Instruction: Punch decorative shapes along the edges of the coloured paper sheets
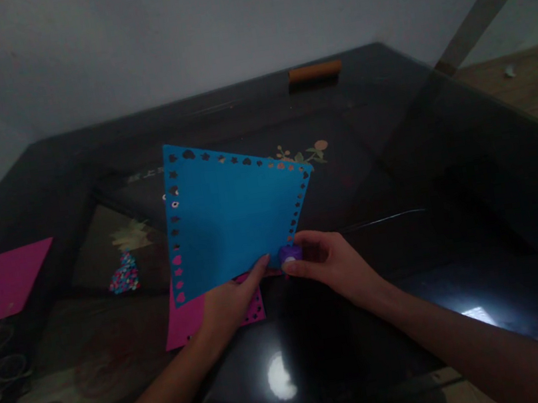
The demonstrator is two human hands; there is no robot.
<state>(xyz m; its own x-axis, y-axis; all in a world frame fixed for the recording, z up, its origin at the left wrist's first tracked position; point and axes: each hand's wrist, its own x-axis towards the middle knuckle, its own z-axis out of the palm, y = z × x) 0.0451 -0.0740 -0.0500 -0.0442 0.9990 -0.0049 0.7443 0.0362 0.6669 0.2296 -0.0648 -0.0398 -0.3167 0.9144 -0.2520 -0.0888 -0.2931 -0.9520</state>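
A blue sheet of paper (pixel 230 214) is held tilted up above the dark table, with small shapes punched along its top, left and right edges. My left hand (pixel 235 294) grips its lower edge, thumb on top and the other fingers hidden beneath. At the sheet's lower right corner, my right hand (pixel 325 257) is closed around a small purple craft punch (pixel 290 254), its fingers and thumb pressing on it. The punch sits at the paper's edge. Partly under the blue sheet and my left hand lies a pink sheet (pixel 186 321) that also has punched shapes along its edge.
A small heap of coloured punched bits (pixel 125 275) lies on the glossy black table (pixel 377 178) at left. Further left is another pink sheet (pixel 8 281). A brown roll (pixel 314 72) rests near the back edge, before a pale wall (pixel 204 36).
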